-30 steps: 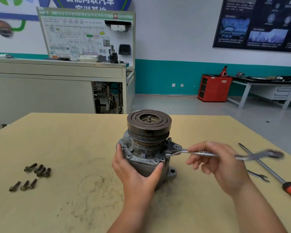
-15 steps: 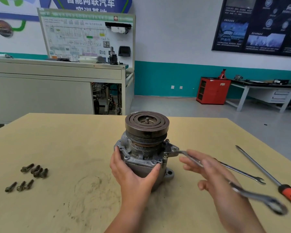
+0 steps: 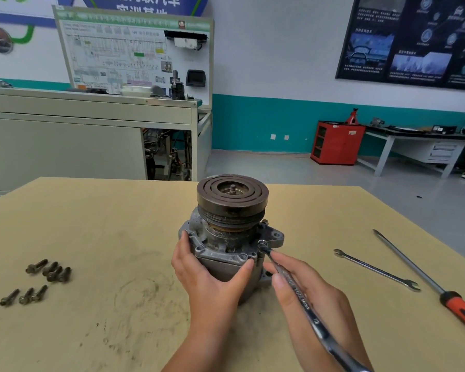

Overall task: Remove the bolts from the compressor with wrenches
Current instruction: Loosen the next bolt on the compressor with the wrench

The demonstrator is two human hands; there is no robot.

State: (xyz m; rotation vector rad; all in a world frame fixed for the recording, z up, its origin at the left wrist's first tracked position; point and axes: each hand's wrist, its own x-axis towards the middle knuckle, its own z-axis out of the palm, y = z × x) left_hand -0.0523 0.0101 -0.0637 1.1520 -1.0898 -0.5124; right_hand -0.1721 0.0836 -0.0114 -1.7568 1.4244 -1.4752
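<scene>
Tabletop [image 3: 91, 224] carries compressor [image 3: 226, 237] at centre, upright, pulley end up. Left hand [image 3: 212, 280] wraps its housing from the near side. Right hand [image 3: 306, 291], just right of it, grips combination wrench [image 3: 301, 302], whose ring end sits on flange bolt [image 3: 262, 243]. Its long axis runs back toward lower right.

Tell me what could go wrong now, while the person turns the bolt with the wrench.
The wrench in the right hand could slip off the bolt and round its head. The left hand has its thumb close to that bolt, so a slip might hit it. Only this hand steadies the upright compressor; a hard pull may tip it.
</scene>
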